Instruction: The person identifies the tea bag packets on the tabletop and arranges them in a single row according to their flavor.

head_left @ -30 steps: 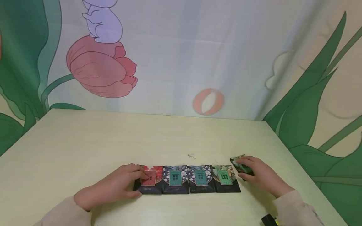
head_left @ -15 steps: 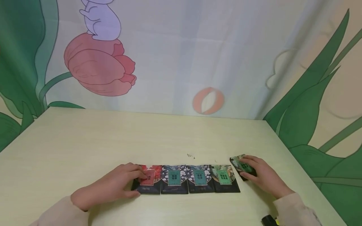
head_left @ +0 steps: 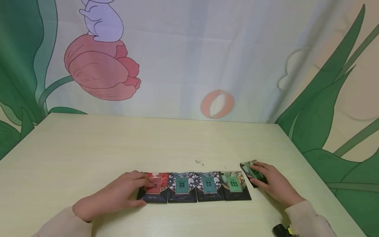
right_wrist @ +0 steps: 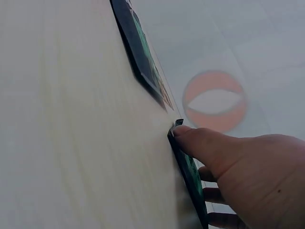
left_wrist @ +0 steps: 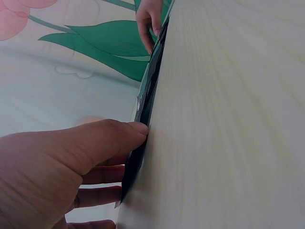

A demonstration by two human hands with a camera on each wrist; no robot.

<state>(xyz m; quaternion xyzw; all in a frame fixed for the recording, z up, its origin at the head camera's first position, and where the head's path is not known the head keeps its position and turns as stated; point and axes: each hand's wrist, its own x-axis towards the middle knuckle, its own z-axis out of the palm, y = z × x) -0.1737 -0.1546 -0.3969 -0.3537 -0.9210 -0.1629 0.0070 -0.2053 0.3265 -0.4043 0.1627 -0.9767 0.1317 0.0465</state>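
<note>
A row of flat printed sachets lies on the pale table (head_left: 118, 141). At its left end is a red sachet (head_left: 161, 184), then two dark blue floral ones, the left blue sachet (head_left: 182, 189) and the right blue sachet (head_left: 209, 187). A green sachet (head_left: 236, 186) ends the row. My left hand (head_left: 118, 191) rests on the red sachet, fingertips on its face and thumb (left_wrist: 138, 129) at its near edge. Right of the row, my right hand (head_left: 275, 182) holds another green sachet (head_left: 250, 166), tilted against the row, between thumb (right_wrist: 183, 133) and fingers; part of it is hidden.
Small dark marks (head_left: 199, 162) show on the table behind the row. A black and yellow object (head_left: 280, 230) sits beside the right sleeve at the front. Behind the table hangs a printed curtain (head_left: 171, 65) with flowers and leaves.
Between the earlier frames, my right hand's thumb and fingers shift slightly on the tilted green sachet. The head view drifts a little; the row and my left hand stay in place.
</note>
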